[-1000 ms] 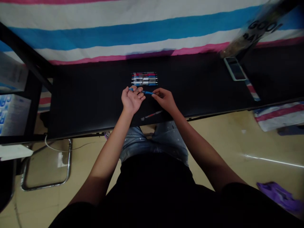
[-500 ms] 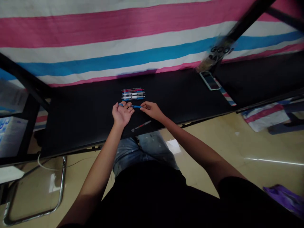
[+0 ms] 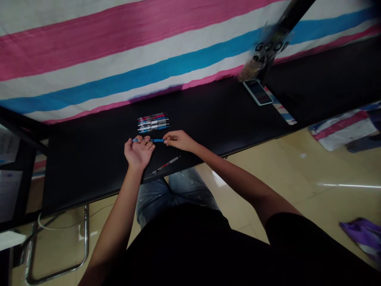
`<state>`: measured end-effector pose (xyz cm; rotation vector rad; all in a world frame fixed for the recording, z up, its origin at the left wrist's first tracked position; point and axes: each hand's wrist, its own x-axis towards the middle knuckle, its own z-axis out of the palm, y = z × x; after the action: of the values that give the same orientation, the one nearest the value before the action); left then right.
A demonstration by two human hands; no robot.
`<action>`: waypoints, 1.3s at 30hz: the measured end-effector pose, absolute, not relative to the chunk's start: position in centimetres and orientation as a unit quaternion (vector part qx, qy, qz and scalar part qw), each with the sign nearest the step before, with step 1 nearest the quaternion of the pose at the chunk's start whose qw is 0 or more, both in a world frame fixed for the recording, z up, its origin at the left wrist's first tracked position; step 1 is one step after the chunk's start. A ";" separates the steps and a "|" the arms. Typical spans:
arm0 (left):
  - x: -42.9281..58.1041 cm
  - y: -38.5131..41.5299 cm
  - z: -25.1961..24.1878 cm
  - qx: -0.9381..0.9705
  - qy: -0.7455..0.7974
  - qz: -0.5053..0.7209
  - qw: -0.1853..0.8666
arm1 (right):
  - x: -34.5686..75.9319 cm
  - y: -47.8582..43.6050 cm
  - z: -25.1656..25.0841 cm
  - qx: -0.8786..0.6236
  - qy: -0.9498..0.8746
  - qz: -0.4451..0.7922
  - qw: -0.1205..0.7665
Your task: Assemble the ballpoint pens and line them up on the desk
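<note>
A blue pen (image 3: 157, 140) is held level between my two hands, just above the black tabletop. My left hand (image 3: 139, 151) is palm up, its curled fingers around the pen's left part. At the pen's right end, my right hand (image 3: 180, 140) pinches it between thumb and fingertips. Beyond the hands lies a row of several pens (image 3: 153, 122), side by side, in red, white, grey and blue. Nearer the front edge, a single grey and red pen (image 3: 165, 165) lies slanted on the table.
A phone (image 3: 257, 92) lies on the black table (image 3: 208, 107) at the right, beside a striped strip (image 3: 281, 106). Behind it stands a clear bag (image 3: 262, 51) with lettering against a dark post. A striped sheet (image 3: 119, 47) hangs along the back. A metal-framed chair (image 3: 86, 238) is below left.
The camera view has turned and shifted, so the table and pens appear further left and tilted. Both hands still hold the blue pen, with little visible change in grip.
</note>
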<state>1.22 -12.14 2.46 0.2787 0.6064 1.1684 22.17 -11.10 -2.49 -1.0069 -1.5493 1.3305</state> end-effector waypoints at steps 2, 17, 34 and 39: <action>1.2 -12.2 2.5 0.136 0.273 0.541 0.784 | 22.2 -11.1 -2.5 -0.400 -0.621 0.529 0.419; 1.1 -12.3 2.3 0.173 0.301 0.534 0.771 | 22.0 -11.3 -2.9 -0.412 -0.612 0.521 0.429; 1.1 -12.4 2.0 0.192 0.305 0.544 0.757 | 22.2 -11.7 -2.6 -0.423 -0.609 0.515 0.430; 1.0 -12.5 1.7 0.188 0.283 0.540 0.770 | 22.4 -11.8 -2.5 -0.429 -0.606 0.520 0.422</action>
<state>1.02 -12.46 1.74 0.4068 0.6137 1.1709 22.43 -11.82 -2.52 -1.0752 -1.5181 1.3022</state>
